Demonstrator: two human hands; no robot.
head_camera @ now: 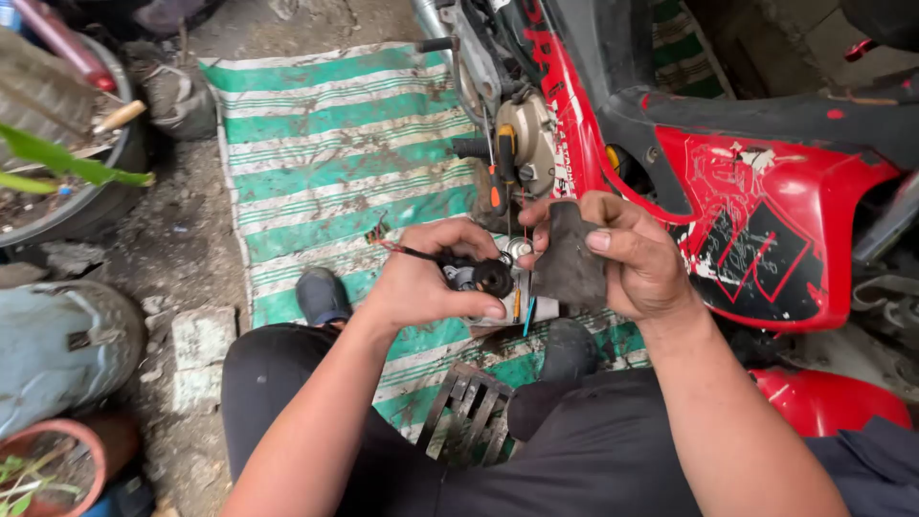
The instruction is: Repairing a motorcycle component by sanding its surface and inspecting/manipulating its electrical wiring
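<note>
Both hands' fingers closed — left hand (421, 278) gripping black part (483, 276), right hand (637, 258) dark pad (570, 258).

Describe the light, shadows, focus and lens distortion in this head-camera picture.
Head view: soft, even daylight with faint shadows and no strong glare; left hand and right hand are sharp; the green striped mat bows toward the edges, showing wide-angle distortion; the leaf at left is slightly soft.

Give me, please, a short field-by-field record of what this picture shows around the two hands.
Left hand: holds a small black wired part.
Right hand: pinches a dark flat rubber-like piece.
Behind the hands: a red and black motorbike with its engine cover exposed; a screwdriver rests there.
Ground: green and white striped mat.
Near the knees: a metal grate.
</note>
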